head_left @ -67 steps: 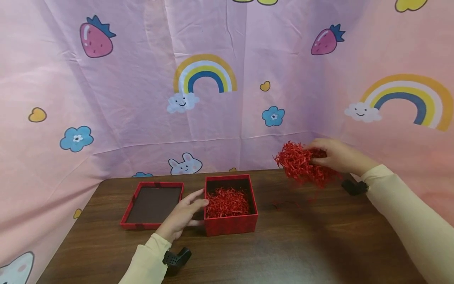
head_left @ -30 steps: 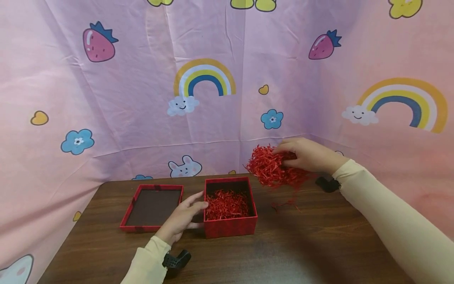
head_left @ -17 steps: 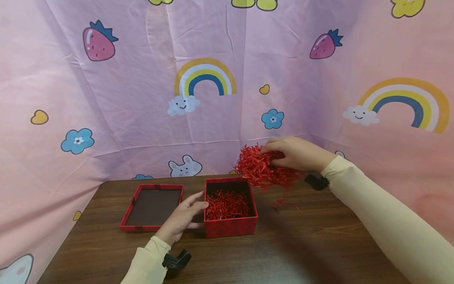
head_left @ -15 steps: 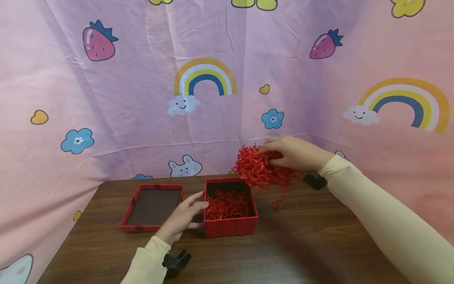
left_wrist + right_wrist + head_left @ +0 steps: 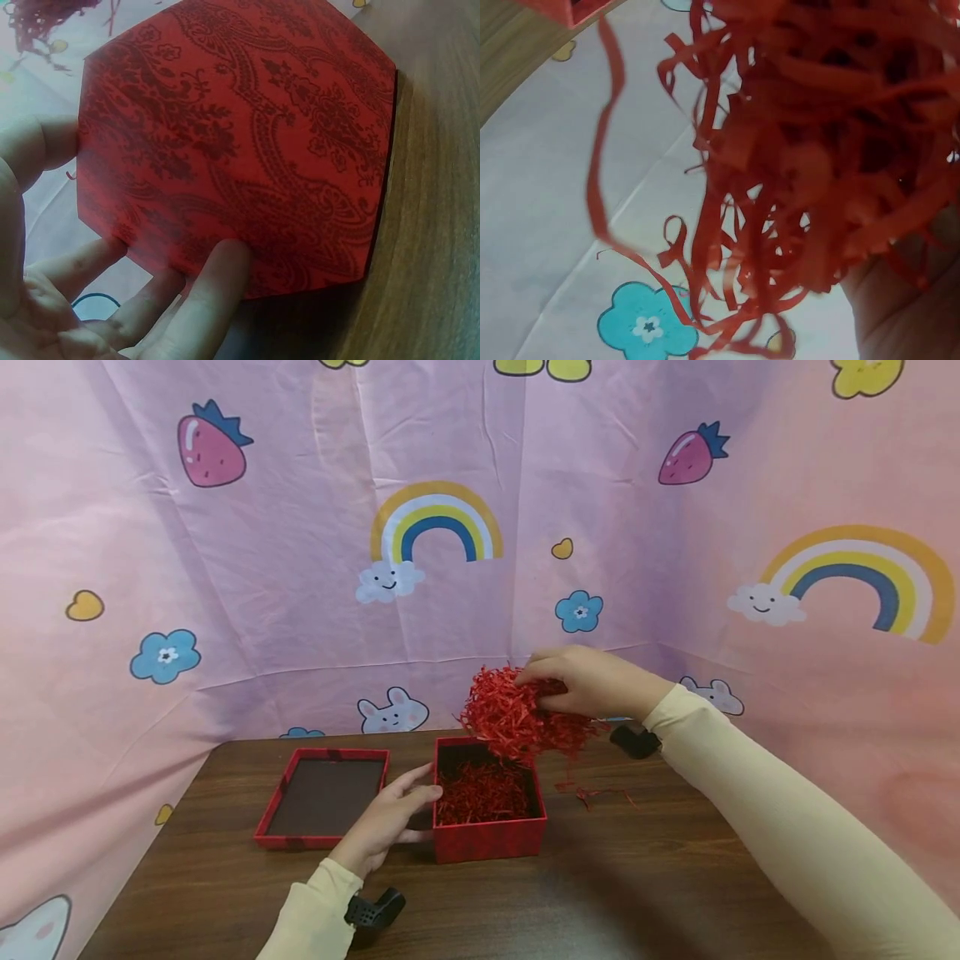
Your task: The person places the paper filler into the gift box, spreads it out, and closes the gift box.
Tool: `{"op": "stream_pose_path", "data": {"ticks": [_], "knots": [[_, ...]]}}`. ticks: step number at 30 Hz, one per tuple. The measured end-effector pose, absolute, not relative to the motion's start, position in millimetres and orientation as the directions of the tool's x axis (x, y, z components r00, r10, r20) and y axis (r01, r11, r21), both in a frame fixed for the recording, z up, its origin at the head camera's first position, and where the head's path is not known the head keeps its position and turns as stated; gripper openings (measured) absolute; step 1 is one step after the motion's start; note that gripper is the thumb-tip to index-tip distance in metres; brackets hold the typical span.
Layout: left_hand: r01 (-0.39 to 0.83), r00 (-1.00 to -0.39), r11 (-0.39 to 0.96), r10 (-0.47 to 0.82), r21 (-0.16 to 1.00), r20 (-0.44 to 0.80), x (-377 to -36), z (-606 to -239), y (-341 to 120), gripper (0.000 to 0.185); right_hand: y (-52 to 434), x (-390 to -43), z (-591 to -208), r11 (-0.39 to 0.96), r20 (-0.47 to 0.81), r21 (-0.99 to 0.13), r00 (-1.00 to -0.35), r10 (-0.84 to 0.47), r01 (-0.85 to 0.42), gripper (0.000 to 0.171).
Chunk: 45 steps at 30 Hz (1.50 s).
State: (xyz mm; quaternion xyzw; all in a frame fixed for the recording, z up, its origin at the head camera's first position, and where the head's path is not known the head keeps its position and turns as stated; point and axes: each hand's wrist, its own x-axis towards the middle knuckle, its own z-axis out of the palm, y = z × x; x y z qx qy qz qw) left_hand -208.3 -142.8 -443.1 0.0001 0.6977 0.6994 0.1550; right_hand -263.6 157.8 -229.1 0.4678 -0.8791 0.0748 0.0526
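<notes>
A square red box (image 5: pixel 489 842) stands uncovered on the table with red shredded paper (image 5: pixel 480 795) lying inside. At its left side my left hand (image 5: pixel 384 823) holds the box, thumb at the rim and other fingers against the outer wall. The left wrist view shows that patterned box wall (image 5: pixel 247 142) with one finger laid on it. Up over the box's back right corner, my right hand (image 5: pixel 588 681) grips a big loose clump of shredded paper (image 5: pixel 502 710). In the right wrist view the clump (image 5: pixel 832 150) hides most of the fingers, and strands dangle from it.
The red box lid (image 5: pixel 303 842) lies inside-up on the wooden table (image 5: pixel 600 893), left of the box. A few stray red strands (image 5: pixel 585 797) lie right of the box. Behind the table hangs a pink and lilac printed cloth (image 5: pixel 300 527).
My right hand has carried the clump of shredded paper leftward, from right of the box to over its back right corner. My left hand, the box and the lid stay where they were.
</notes>
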Motion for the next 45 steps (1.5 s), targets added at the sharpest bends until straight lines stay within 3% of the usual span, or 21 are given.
{"op": "stream_pose_path", "data": {"ticks": [18, 29, 45], "knots": [[-0.210, -0.947, 0.004, 0.247, 0.978, -0.204, -208.7, -442.2, -143.0, 0.069, 122.6, -267.2, -239.8, 0.491, 0.201, -0.120, -0.505, -0.839, -0.863, 0.033], [-0.217, -0.949, 0.007, 0.234, 0.976, -0.212, -209.0, -442.0, -142.2, 0.069, 126.0, -267.0, -272.2, 0.513, 0.156, -0.148, -0.532, -0.832, -0.846, 0.031], [-0.220, -0.952, 0.022, 0.215, 0.975, -0.219, -209.6, -443.4, -142.1, 0.070, 113.7, -272.2, -300.3, 0.486, 0.050, 0.031, -0.484, -0.873, -0.873, 0.028]]}}
